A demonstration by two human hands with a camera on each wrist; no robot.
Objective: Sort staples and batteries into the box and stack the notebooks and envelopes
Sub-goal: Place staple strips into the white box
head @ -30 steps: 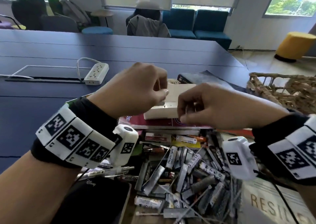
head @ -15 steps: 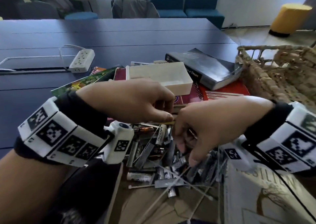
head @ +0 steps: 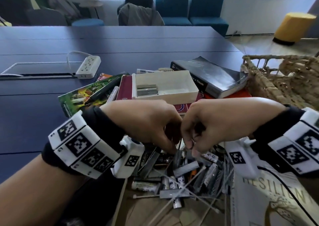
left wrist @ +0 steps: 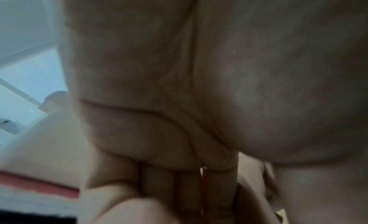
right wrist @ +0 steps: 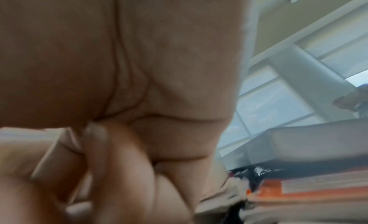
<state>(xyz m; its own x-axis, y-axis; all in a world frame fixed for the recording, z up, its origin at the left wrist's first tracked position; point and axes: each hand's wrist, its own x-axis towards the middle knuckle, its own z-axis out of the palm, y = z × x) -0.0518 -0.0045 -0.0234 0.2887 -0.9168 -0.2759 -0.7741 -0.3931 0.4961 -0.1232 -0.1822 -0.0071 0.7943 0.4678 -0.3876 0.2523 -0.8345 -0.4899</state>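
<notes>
Fingers [head: 170, 146] of both hands curl into the staple-and-battery pile [head: 186, 174], grasp unclear; next, carry pickings to the box [head: 193, 92].

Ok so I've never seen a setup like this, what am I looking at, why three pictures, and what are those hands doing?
No machine here: a person wears three cameras. The wide picture comes from the head; the two blurry close-ups look along each wrist at the palm and curled fingers. The checkered white bands are markers strapped to the wrists.

The left hand and right hand meet, fingers curled, over a pile of batteries and staple strips on a blue table. Whether either grip already holds something, I can't tell; both wrist views are blurred.

Behind the hands, a white box already holds staple strips. Around it lie notebooks, a dark book, a power strip and a woven basket.
</notes>
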